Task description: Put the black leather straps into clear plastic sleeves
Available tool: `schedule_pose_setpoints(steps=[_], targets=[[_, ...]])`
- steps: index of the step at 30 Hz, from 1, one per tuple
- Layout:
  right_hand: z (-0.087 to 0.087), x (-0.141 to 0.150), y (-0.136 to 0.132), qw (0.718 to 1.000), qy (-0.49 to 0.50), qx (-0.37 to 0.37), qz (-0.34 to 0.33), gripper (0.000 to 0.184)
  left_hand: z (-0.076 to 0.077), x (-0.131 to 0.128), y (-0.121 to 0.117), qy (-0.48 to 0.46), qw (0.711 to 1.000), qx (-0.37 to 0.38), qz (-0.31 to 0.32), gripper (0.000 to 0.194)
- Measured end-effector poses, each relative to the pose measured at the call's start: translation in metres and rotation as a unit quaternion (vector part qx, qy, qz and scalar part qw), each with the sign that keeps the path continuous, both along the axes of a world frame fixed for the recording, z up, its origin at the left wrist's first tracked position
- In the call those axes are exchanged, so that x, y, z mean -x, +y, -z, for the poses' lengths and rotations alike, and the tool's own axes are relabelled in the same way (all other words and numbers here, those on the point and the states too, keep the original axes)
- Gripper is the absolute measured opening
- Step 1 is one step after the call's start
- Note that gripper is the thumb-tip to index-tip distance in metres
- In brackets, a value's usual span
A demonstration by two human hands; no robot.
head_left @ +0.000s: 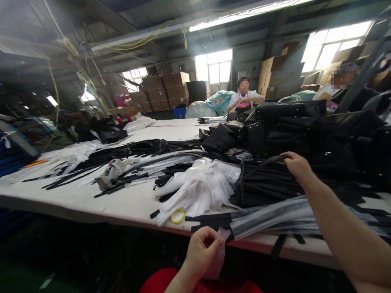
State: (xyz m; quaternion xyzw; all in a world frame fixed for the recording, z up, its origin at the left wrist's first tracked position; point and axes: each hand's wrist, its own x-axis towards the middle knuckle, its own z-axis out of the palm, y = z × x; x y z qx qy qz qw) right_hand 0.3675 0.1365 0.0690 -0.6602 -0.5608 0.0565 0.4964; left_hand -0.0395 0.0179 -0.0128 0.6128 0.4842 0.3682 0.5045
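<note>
My left hand (201, 250) is closed in a pinch on a clear plastic sleeve (218, 256), which hangs down in front of the table's near edge. Out to the right, my right hand (297, 165) grips the end of a black strap (262, 162), lifted above a bundle of black straps (269, 183). Left of that bundle lies a loose pile of white plastic sleeves (201, 183). Sleeved straps (275, 217) lie along the front edge, between my two hands. A yellow tape roll (177, 216) rests by the pile.
Black bags (290, 126) are heaped at the right. A tape dispenser (111, 173) stands among straps on the white table (128, 203). More white sleeves (79, 151) lie at the left. Two people are beyond the table, one (244, 97) at its far end. Cardboard boxes (159, 93) are stacked behind.
</note>
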Motion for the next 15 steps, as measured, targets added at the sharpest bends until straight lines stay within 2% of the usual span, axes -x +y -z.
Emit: schedule_pose_setpoints(steps=[2, 4, 7, 9, 12, 13, 15], targets=[[-0.030, 0.001, -0.020, 0.999, -0.029, -0.046, 0.008, 0.018, -0.009, -0.006, -0.002, 0.013, 0.999, -0.035, 0.010, 0.022], [-0.049, 0.021, -0.049, 0.993, -0.084, -0.071, -0.037, 0.019, -0.023, -0.014, -0.005, 0.025, 0.994, -0.100, 0.027, 0.018], [-0.059, 0.069, -0.099, 0.975, -0.152, -0.094, -0.133, 0.023, -0.049, -0.031, -0.006, 0.051, 0.972, -0.220, 0.063, 0.007], [-0.059, 0.097, -0.130, 0.961, -0.164, -0.096, -0.202, 0.022, -0.065, -0.044, -0.004, 0.068, 0.949, -0.281, 0.122, 0.003], [-0.063, 0.118, -0.161, 0.947, -0.098, -0.083, -0.296, 0.020, -0.075, -0.063, 0.001, 0.052, 0.903, -0.324, 0.276, 0.013], [-0.064, 0.118, -0.166, 0.948, -0.056, -0.088, -0.301, 0.021, -0.074, -0.067, 0.002, 0.042, 0.888, -0.327, 0.321, 0.013], [-0.067, 0.104, -0.165, 0.959, 0.039, -0.132, -0.248, 0.023, -0.070, -0.072, 0.000, 0.032, 0.869, -0.317, 0.378, 0.012]])
